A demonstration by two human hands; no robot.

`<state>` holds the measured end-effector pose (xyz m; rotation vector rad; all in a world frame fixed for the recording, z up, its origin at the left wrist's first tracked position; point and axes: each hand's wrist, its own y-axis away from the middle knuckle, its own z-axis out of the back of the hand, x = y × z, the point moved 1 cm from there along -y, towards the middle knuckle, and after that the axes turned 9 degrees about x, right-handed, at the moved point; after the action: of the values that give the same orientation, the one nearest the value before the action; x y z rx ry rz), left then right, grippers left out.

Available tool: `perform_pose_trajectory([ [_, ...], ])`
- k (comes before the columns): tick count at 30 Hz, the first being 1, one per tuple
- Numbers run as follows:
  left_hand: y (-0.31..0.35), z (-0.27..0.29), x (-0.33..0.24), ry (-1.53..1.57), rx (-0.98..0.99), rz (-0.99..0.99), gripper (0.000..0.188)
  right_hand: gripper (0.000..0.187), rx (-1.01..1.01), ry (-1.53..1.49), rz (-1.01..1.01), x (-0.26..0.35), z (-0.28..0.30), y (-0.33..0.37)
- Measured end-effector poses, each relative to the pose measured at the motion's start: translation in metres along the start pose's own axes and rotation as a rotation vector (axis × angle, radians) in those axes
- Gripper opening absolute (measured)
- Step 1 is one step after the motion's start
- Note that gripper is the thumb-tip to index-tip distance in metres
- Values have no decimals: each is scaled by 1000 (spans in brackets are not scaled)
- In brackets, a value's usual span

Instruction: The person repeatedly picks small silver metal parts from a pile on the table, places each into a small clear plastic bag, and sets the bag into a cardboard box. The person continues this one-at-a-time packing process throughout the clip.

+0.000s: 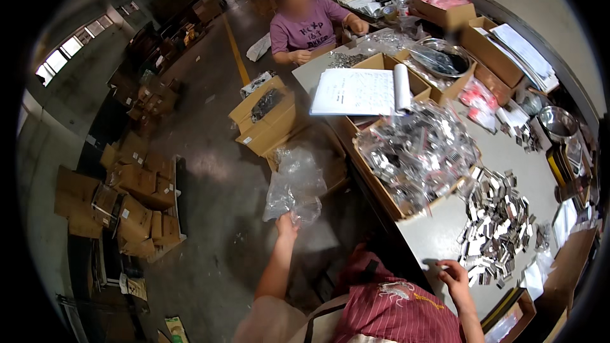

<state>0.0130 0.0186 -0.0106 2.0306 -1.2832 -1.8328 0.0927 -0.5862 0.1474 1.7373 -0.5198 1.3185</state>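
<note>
My left hand (pixel 287 223) grips the lower edge of a clear plastic bag (pixel 295 174), which hangs out over the floor beside the table, in front of an open carton. Over the table's near edge is my right hand (pixel 455 277), its fingers curled together; whether a small piece is between them I cannot make out. Just beyond it spreads a loose pile of small metal pieces (pixel 499 222), silver and dark. Farther along, a shallow carton (pixel 399 208) is heaped with small clear bags of metal parts (pixel 419 152).
A notepad (pixel 356 91) lies across boxes at the table's far part. Across from me a person (pixel 308 25) in a purple shirt sits at the table. Open cartons (pixel 262 117) stand on the floor beside it. A metal bowl (pixel 558 122) stands at the right; stacked cartons (pixel 136 181) are at the left.
</note>
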Motion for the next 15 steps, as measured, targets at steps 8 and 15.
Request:
perform_pose_trajectory([
  [8,-238,-37,-33,-1226,-371,-388,78,68,-618,464,-38,-28,-67,-14],
  [15,-349,-117,-32,-1654,71,-25,87,88,-266,860,-485,-91,-59,35],
])
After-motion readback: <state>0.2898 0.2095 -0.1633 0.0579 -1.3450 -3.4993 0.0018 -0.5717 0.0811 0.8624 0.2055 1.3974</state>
